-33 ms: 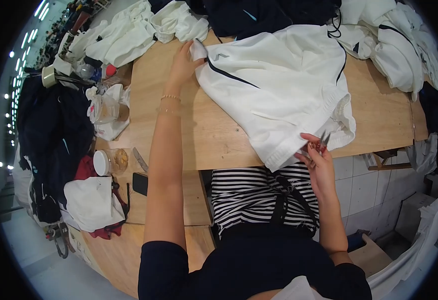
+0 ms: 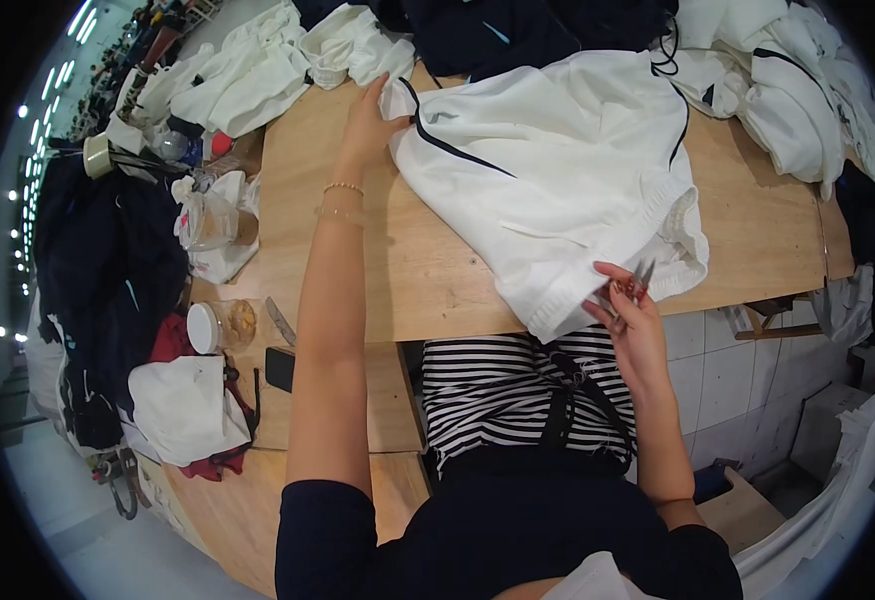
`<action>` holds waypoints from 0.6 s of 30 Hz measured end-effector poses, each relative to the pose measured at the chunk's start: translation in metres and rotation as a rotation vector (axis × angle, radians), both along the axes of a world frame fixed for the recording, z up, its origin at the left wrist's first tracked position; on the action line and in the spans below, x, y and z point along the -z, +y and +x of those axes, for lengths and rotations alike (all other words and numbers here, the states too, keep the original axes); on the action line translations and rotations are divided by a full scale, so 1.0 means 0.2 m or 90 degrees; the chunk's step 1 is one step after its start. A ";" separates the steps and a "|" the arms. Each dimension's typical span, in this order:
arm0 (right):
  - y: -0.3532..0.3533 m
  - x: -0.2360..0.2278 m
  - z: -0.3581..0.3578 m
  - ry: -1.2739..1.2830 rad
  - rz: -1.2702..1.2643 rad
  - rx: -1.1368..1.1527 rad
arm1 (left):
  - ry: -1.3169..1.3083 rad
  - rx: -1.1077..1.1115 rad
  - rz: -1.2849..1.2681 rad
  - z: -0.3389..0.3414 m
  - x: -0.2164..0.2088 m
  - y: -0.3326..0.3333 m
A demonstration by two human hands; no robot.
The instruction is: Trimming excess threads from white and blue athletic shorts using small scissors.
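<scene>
- One pair of white, elastic-waisted cloth shorts (image 2: 548, 150) on the wooden table (image 2: 428, 270)
- Left hand (image 2: 368, 128): fingers pinching the shorts
- Right hand (image 2: 640, 335), at the table's near edge: fingers around one pointed metal clipper (image 2: 644, 275)

a person's left forearm (image 2: 333, 300) extends nearly straight, its wrist (image 2: 343, 192) behind the fingers of the left hand (image 2: 370, 132), thumb nearer the body than the fingertips; the right hand (image 2: 640, 325) curls its fingers inward, elbow bent behind them.
</scene>
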State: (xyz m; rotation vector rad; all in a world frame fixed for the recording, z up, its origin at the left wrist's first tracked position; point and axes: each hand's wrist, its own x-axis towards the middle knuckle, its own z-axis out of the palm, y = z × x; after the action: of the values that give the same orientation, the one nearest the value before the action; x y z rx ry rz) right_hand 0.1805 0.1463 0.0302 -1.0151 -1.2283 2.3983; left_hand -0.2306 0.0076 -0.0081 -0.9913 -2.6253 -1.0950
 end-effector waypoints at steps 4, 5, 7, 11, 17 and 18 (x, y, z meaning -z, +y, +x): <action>0.03 0.05 -0.06 0.040 -0.089 -0.002 | -0.243 0.025 -0.243 -0.07 -0.10 0.14; 0.01 0.00 -0.09 -0.017 -0.100 -0.008 | -0.241 0.026 -0.242 -0.07 -0.09 0.13; 0.01 0.01 -0.09 -0.025 -0.068 -0.019 | -0.057 -0.004 -0.355 -0.06 -0.04 0.12; 0.07 0.03 -0.04 0.049 0.004 -0.071 | -0.047 0.114 -0.260 -0.12 -0.02 0.02; 0.40 -0.32 0.02 0.231 0.261 0.056 | -0.289 0.041 -0.195 0.05 -0.38 -0.12; 0.50 -0.39 0.06 0.252 0.304 0.039 | -0.251 0.042 -0.262 0.08 -0.46 -0.18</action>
State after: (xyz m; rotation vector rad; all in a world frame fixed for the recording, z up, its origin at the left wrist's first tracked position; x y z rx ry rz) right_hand 0.1920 0.2454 0.1079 -0.4053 -1.4778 1.9790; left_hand -0.2140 -0.0286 0.0846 -1.0219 -3.2533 -0.8489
